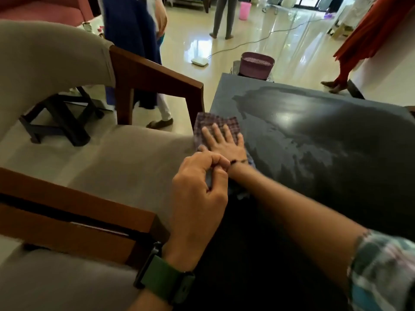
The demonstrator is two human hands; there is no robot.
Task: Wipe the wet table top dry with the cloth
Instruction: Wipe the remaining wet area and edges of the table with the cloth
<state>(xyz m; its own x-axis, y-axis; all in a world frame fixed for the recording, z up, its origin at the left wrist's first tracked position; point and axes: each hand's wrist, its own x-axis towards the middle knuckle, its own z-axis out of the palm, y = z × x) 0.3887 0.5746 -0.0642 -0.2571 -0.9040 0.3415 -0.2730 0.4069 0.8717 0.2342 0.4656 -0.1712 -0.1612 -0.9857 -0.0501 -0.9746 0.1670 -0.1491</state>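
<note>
A dark table top (336, 180) fills the right half of the view, with a large wet, shiny patch (280, 117) across its far and middle part. A purple checked cloth (213, 123) lies at the table's left edge. My right hand (224, 142) presses flat on the cloth with straight fingers, the arm reaching in from the lower right. My left hand (199, 182) sits just behind it, its fingers curled and pinching the cloth's near end, which is mostly hidden under both hands.
A grey upholstered armchair with wooden arms (155, 77) stands close against the table's left side. A purple basket (257, 65) sits beyond the table's far edge. Several people stand on the shiny floor behind; a cable and a white device (199, 61) lie there.
</note>
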